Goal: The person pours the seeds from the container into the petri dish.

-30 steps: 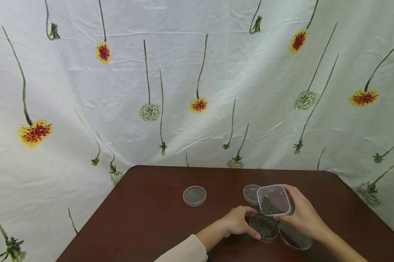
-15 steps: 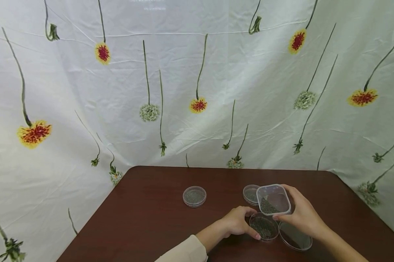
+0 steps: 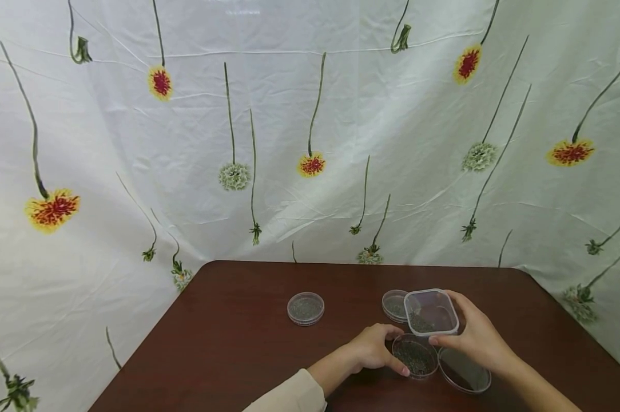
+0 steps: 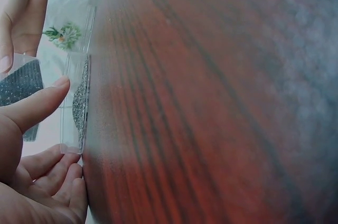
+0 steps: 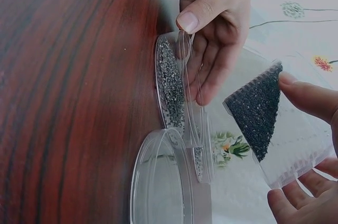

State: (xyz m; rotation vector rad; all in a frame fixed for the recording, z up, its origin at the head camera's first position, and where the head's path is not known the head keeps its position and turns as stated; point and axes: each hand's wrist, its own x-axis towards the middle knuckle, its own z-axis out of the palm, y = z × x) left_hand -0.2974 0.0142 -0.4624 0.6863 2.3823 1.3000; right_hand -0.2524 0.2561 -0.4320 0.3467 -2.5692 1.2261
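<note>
My left hand (image 3: 373, 347) grips a round clear petri dish (image 3: 415, 357) on the table, thumb and fingers at opposite sides of its rim. Dark grey granules lie heaped in that dish, as the left wrist view also shows. Just above it, my right hand (image 3: 469, 339) holds a square clear plastic container (image 3: 438, 312) by its side, thumb below and fingers behind. The container tilts, and its dark granules (image 5: 259, 113) have gathered in one corner. Beside the held dish stands another round clear dish (image 5: 153, 192) with no granules visible in it.
Two more petri dishes with grey granules stand farther back: one dish (image 3: 306, 309) at the middle and another dish (image 3: 395, 305) partly behind the square container. Everything rests on a dark red-brown wooden table (image 3: 227, 343). A white flowered cloth (image 3: 269, 131) hangs behind.
The square container has tipped slightly, its near rim rising a little, and less of the granule heap shows inside it. My left hand and the dishes have stayed in place.
</note>
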